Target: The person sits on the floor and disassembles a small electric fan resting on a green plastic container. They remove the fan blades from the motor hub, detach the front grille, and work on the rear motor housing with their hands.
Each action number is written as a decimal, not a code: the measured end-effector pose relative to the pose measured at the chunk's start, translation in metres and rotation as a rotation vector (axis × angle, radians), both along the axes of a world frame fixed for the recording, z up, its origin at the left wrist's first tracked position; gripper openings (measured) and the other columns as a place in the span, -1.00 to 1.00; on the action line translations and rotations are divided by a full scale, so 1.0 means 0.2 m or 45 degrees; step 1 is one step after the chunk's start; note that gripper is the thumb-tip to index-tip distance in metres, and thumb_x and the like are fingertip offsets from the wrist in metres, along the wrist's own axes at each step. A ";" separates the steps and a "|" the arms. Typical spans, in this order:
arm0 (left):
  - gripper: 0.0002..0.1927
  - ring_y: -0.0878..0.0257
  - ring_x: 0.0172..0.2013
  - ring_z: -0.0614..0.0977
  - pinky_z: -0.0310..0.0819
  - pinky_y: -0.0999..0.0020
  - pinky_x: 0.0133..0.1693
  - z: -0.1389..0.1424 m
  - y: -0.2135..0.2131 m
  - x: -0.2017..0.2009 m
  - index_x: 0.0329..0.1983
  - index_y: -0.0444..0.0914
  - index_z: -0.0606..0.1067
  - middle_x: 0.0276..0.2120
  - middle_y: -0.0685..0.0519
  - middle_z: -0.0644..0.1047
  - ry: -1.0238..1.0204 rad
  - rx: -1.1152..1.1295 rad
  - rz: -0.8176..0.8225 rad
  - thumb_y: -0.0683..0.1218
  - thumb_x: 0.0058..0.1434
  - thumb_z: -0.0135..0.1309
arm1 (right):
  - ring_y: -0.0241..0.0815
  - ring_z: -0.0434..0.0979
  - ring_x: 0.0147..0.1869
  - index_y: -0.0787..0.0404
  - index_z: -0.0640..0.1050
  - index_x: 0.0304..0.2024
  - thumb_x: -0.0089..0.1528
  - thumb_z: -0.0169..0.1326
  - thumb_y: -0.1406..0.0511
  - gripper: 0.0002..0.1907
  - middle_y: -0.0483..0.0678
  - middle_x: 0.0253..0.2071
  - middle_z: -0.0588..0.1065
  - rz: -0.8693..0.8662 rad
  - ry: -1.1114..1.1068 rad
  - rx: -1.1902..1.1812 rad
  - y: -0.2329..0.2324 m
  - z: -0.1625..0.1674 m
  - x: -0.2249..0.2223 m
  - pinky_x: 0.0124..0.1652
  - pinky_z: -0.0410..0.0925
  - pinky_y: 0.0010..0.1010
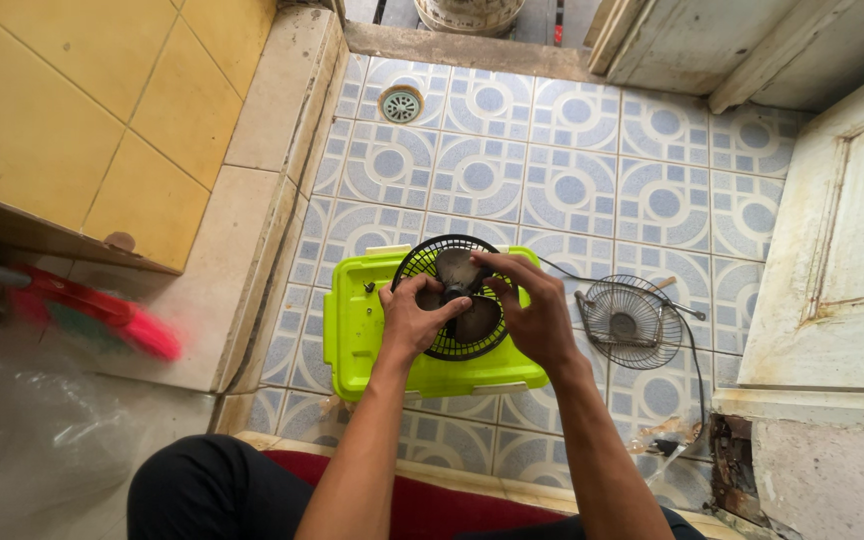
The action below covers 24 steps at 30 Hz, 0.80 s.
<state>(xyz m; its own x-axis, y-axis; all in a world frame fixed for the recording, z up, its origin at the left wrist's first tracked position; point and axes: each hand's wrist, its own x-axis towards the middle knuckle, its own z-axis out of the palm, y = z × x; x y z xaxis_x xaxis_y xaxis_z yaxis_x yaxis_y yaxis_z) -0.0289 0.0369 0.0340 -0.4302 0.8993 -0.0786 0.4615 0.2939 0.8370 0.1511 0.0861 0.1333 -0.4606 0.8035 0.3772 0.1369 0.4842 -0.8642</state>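
A small fan with a black rear grille [430,256] and dark blades [459,268] lies face up on a lime green plastic lid [352,330]. My left hand [415,318] rests on the fan's left side, its fingers curled at the hub. My right hand [535,308] covers the right side, with its fingers reaching onto the blades at the centre. The fan's hub is hidden under my fingers. A detached round wire front grille [632,322] lies on the floor tiles just right of my right hand.
A black cord [697,360] runs past the wire grille across the patterned blue floor tiles. A round floor drain [400,103] sits at the back. A raised yellow-tiled ledge [102,110] and a red brush [102,312] are at the left, a worn white door [842,250] at the right.
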 end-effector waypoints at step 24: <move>-0.44 -0.05 0.13 0.33 0.28 0.08 0.17 0.00 0.00 0.00 -0.25 -0.23 0.63 -0.18 -0.03 0.63 -0.009 -0.023 0.008 0.21 -0.19 0.47 | -0.22 0.66 0.02 0.24 0.60 -0.07 0.19 0.23 0.52 -0.74 0.02 -0.02 0.52 -0.006 0.100 0.005 0.00 0.01 -0.01 -0.05 0.60 -0.45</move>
